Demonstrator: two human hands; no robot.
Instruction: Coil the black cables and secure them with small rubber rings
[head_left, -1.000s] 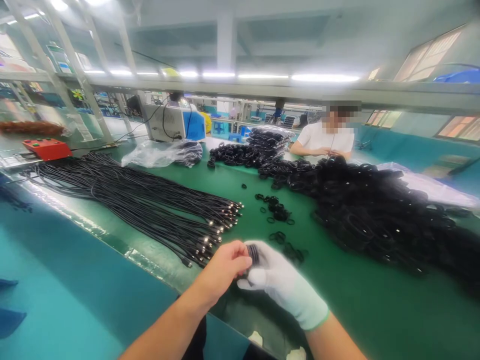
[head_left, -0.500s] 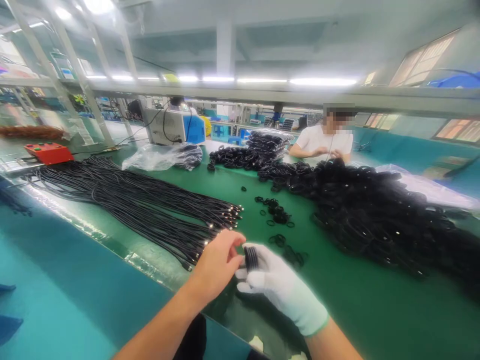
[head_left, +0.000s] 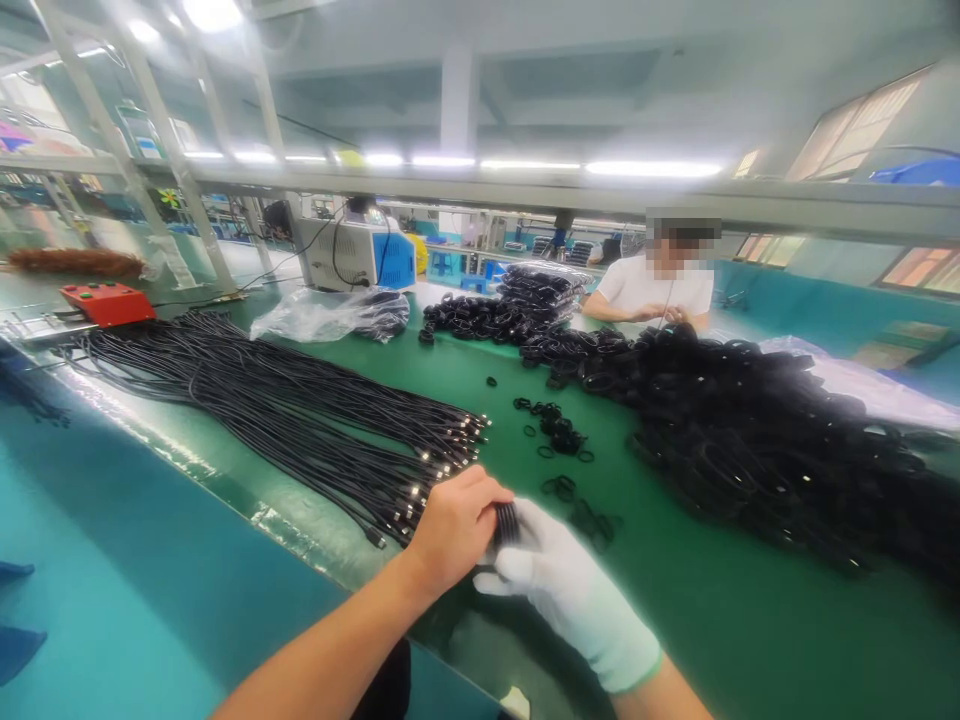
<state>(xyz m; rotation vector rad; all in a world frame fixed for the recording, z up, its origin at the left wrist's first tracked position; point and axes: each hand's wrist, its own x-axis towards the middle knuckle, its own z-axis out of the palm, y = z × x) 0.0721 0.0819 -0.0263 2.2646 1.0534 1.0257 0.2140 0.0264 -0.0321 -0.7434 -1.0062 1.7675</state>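
Note:
Between my hands, above the front edge of the table, is a small coil of black cable [head_left: 507, 524]. My right hand [head_left: 551, 570], in a white glove, holds the coil with its fingers wrapped round it. My bare left hand [head_left: 457, 525] closes on the coil's left side, its fingertips at the top. Part of the coil is hidden behind the fingers. Just left of my hands lies a wide bundle of straight black cables [head_left: 285, 400], their metal plugs toward me. Beyond the hands, small black rings [head_left: 562, 435] are scattered on the green mat [head_left: 472, 370].
A large heap of coiled black cables [head_left: 750, 440] fills the right side. Further back are stacked bagged coils [head_left: 540, 283], a clear plastic bag [head_left: 307, 315], a blue and white machine [head_left: 360, 255] and a red button box [head_left: 109, 303]. A co-worker [head_left: 652, 285] sits across the table.
My left hand has moved right and closed onto the coil, which my right hand still holds. The view has shifted slightly.

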